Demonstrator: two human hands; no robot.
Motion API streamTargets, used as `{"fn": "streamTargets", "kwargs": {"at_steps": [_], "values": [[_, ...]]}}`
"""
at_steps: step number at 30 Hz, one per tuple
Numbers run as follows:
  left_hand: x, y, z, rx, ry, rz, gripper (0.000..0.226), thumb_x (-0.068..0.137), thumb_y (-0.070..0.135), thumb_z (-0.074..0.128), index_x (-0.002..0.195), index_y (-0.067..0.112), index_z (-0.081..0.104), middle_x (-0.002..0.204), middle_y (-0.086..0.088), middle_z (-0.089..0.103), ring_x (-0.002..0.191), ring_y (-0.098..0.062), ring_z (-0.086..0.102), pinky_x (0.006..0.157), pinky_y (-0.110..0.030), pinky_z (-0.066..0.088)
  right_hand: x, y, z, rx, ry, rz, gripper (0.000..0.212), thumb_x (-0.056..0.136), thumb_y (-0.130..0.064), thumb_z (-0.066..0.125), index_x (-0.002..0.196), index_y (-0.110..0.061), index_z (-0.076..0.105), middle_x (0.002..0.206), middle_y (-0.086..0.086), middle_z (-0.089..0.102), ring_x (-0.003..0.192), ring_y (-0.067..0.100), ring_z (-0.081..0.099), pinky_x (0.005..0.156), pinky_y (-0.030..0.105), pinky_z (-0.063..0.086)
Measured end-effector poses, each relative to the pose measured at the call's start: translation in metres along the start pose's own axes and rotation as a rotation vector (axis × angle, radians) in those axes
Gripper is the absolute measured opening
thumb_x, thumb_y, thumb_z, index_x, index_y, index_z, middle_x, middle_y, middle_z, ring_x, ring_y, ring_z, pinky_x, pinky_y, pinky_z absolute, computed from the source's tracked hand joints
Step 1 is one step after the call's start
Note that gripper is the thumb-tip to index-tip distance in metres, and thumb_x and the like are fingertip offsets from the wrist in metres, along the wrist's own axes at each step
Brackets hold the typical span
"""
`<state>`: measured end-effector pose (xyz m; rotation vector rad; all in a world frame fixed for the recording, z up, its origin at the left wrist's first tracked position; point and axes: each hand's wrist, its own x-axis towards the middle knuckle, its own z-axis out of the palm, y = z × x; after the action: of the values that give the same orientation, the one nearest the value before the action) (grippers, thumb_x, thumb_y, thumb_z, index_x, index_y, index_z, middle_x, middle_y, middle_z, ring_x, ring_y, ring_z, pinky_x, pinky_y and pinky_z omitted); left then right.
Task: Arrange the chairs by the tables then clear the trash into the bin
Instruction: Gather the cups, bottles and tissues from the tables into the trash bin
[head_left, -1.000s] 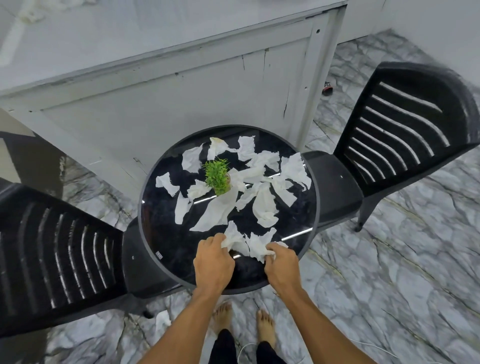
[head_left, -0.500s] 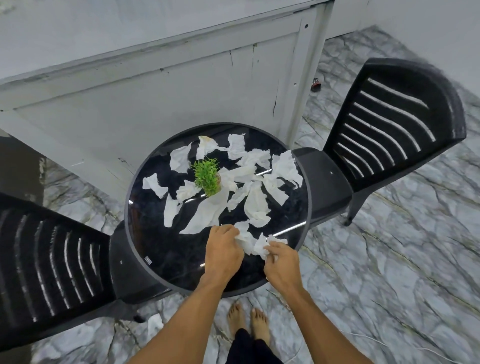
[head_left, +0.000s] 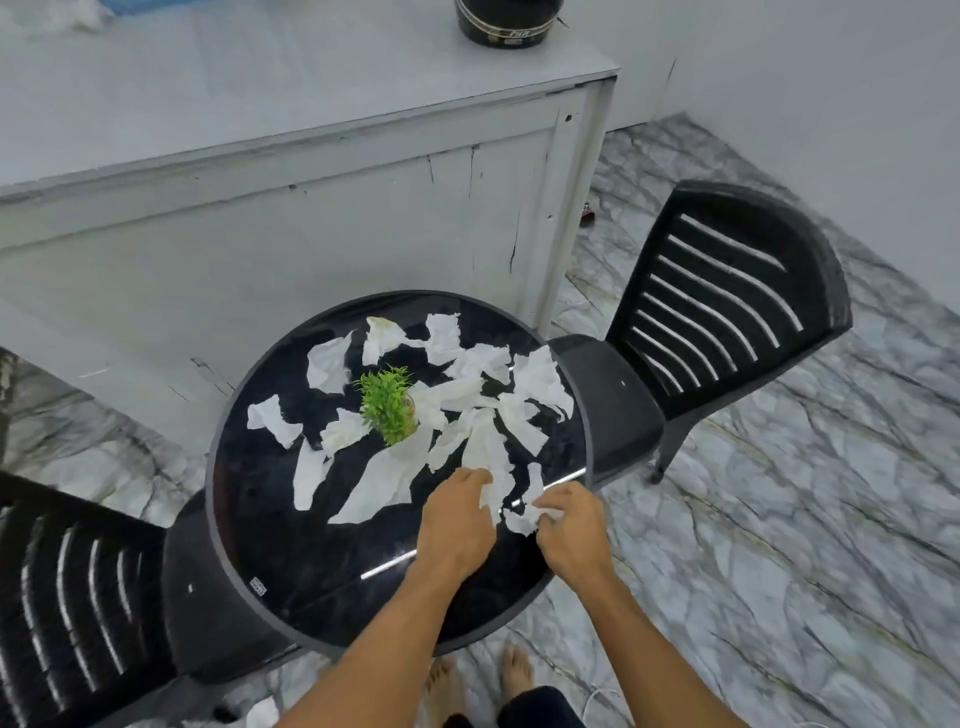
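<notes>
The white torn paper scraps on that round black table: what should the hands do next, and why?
Probably sweep the left hand forward to gather the long strip toward the right hand, which already pinches a crumpled scrap; many white torn paper scraps lie around the small green plant.

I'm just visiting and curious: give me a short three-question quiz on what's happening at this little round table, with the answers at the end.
1. True or false: the round black table has a black chair tucked in at each side.
2. What stands in the middle of the table among the torn white paper scraps? A) a cup B) a small green plant C) a bottle
3. Which hand is closed on a crumpled scrap at the table's near right edge?

Key
1. True; the second chair is at the left.
2. B
3. The right hand; the left hand rests fingers on a longer strip beside it.
</notes>
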<state>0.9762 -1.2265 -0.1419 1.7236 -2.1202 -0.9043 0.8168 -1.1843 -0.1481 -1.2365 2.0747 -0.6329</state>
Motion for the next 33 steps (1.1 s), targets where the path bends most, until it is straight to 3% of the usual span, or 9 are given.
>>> {"fn": "streamTargets", "kwargs": {"at_steps": [3,8,13,18,21,23,27,30,33], "values": [[0.004,0.009,0.015,0.049,-0.084,0.002,0.054,0.092,0.007,0.052,0.144,0.021,0.046,0.147,0.007,0.046,0.131,-0.015,0.046,0.108,-0.029,0.037,0.019,-0.001,-0.014,-0.012,-0.016,-0.009,0.028,0.08,0.004,0.056,0.091,-0.013,0.076,0.111,-0.004,0.066,0.105,0.009,0.059,0.092,0.012,0.042],[0.002,0.012,0.031,0.13,-0.105,-0.093,0.027,0.096,0.01,0.047,0.118,0.018,0.059,0.109,0.002,0.06,0.109,-0.02,0.053,0.088,-0.031,0.045,0.056,-0.007,-0.02,-0.045,-0.114,-0.048,0.034,0.083,-0.001,0.057,0.107,-0.018,0.075,0.108,-0.01,0.068,0.103,0.01,0.062,0.091,0.021,0.048],[0.0,0.014,0.039,0.133,-0.006,-0.185,0.041,0.098,0.015,0.049,0.138,0.021,0.053,0.116,0.004,0.062,0.115,-0.016,0.047,0.09,-0.032,0.047,0.096,-0.007,-0.012,-0.127,-0.287,-0.187,0.046,0.086,-0.002,0.056,0.13,-0.012,0.064,0.126,0.002,0.065,0.124,0.02,0.054,0.11,0.033,0.041],[-0.003,0.022,0.037,0.118,0.139,-0.249,0.026,0.092,0.008,0.057,0.114,0.013,0.072,0.103,0.001,0.062,0.107,-0.02,0.053,0.078,-0.042,0.054,0.113,0.001,-0.012,-0.227,-0.352,-0.262,0.026,0.083,0.006,0.051,0.077,-0.015,0.065,0.083,-0.001,0.054,0.078,0.019,0.057,0.062,0.03,0.047],[0.0,0.024,0.03,0.101,0.185,-0.317,0.025,0.093,0.011,0.055,0.112,0.012,0.071,0.104,0.003,0.06,0.106,-0.017,0.054,0.087,-0.035,0.05,0.112,0.009,-0.009,-0.186,-0.389,-0.203,0.04,0.088,0.007,0.053,0.122,-0.016,0.052,0.103,-0.006,0.057,0.084,0.014,0.06,0.053,0.004,0.04],[0.007,0.025,0.028,0.065,0.213,-0.344,0.022,0.093,0.009,0.055,0.108,0.011,0.072,0.11,0.004,0.059,0.106,-0.018,0.056,0.09,-0.028,0.047,0.113,0.014,-0.008,-0.197,-0.375,-0.248,0.041,0.087,0.008,0.054,0.125,-0.01,0.056,0.108,-0.001,0.061,0.089,0.015,0.061,0.061,0.001,0.04],[0.023,0.025,0.032,0.055,0.085,-0.376,0.018,0.087,0.0,0.053,0.097,0.006,0.068,0.139,-0.004,0.05,0.115,-0.025,0.053,0.09,-0.021,0.042,0.116,0.022,-0.005,-0.238,-0.408,-0.331,0.026,0.086,0.007,0.052,0.099,-0.001,0.073,0.103,0.004,0.062,0.096,0.024,0.056,0.072,0.016,0.037],[0.025,0.026,0.038,0.048,0.044,-0.406,0.019,0.088,-0.003,0.05,0.093,0.009,0.063,0.107,-0.003,0.059,0.105,-0.024,0.055,0.082,-0.019,0.041,0.113,0.025,-0.009,-0.263,-0.408,-0.361,0.048,0.091,-0.002,0.053,0.137,-0.016,0.056,0.11,0.003,0.062,0.1,0.02,0.053,0.085,0.021,0.042],[0.022,0.031,0.036,0.033,0.08,-0.482,0.027,0.095,0.006,0.049,0.118,0.016,0.059,0.109,0.0,0.059,0.107,-0.019,0.053,0.084,-0.024,0.043,0.113,0.025,-0.008,-0.274,-0.431,-0.346,0.062,0.093,-0.005,0.053,0.151,-0.019,0.037,0.116,0.005,0.057,0.102,0.018,0.05,0.089,0.023,0.042]]}}
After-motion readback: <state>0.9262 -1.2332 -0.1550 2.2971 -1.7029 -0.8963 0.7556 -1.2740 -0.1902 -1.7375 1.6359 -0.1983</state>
